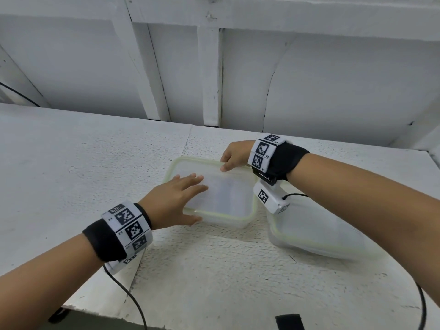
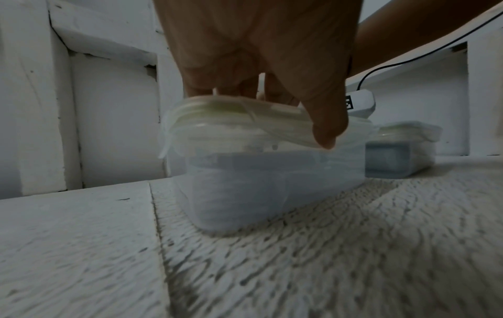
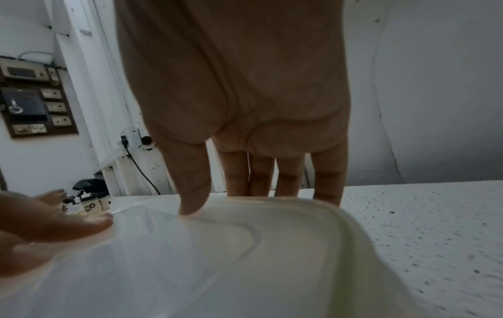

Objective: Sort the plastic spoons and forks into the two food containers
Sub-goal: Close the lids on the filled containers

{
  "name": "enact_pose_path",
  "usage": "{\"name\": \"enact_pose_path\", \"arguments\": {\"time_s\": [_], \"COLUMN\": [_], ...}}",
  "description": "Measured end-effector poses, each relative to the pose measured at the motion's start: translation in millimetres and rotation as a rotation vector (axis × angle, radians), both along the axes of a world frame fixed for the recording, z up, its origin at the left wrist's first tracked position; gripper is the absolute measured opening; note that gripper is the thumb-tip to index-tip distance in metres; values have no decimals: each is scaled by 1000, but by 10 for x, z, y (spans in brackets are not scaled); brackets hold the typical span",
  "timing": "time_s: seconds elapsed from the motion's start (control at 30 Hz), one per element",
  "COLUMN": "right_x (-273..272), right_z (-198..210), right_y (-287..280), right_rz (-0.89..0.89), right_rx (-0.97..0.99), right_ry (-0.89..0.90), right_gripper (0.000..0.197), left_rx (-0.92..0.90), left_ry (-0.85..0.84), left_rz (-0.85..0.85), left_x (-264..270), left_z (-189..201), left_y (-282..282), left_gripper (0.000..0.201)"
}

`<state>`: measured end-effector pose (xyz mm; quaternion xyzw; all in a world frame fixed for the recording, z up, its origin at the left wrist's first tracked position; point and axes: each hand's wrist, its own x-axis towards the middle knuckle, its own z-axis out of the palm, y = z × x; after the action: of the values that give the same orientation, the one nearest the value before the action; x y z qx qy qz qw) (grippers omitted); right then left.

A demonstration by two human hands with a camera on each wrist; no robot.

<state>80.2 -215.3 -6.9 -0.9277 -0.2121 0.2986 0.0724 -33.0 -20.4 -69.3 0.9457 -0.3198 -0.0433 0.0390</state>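
Near container: lid being pressed by flat left hand, gripped at 1 o'clock by right hand. Second container at 3 o'clock already lidded; sorting apparently finishing.

No legible txt anywhere.

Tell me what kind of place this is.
Probably a plain utility or work room, not a fitted kitchen. The work surface is rough and white-painted, set against white-painted panels, and an old switchboard with switches hangs on the wall. On the surface stand only two lidded food containers.
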Motion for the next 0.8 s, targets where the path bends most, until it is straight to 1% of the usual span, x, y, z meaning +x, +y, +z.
{"name": "enact_pose_path", "arguments": {"time_s": [0.13,0.23,0.4,0.47,0.5,0.53,0.57,0.6,0.63,0.67,0.7,0.73,0.77,0.8], "right_x": [-8,-28,-70,-97,-121,-145,-165,-179,-193,-204,-212,-210,-207,-196], "right_z": [56,81,76,85,95,104,111,113,113,114,117,108,95,74], "right_y": [27,43,24,-13,-49,-98,-158,-228,-297,-362,-417,-460,-489,-509], "right_rz": [26,31,38,58,68,72,69,55,37,19,3,-14,-41,-79], "right_rx": [-59,-88,-78,-94,-118,-153,-192,-230,-264,-289,-294,-277,-232,-177], "right_ry": [27,29,22,11,14,14,13,19,38,71,110,149,183,211], "right_gripper": [45,46,44,44,47,50,55,60,65,68,69,68,64,58], "left_rx": [-18,-39,-44,-79,-103,-144,-218,-303,-371,-398,-390,-337,-254,-189], "left_ry": [4,2,13,31,76,147,192,171,109,58,53,108,205,312], "left_rz": [4,15,19,32,50,90,143,201,267,366,487,607,688,733], "left_x": [6,2,6,24,31,40,59,89,133,183,236,286,338,383], "left_z": [5,23,7,38,81,133,177,202,199,185,198,211,213,217], "left_y": [-13,-28,-12,2,11,27,48,72,108,156,189,212,222,219], "left_gripper": [78,77,76,82,91,100,104,102,93,79,66,60,57,55]}}
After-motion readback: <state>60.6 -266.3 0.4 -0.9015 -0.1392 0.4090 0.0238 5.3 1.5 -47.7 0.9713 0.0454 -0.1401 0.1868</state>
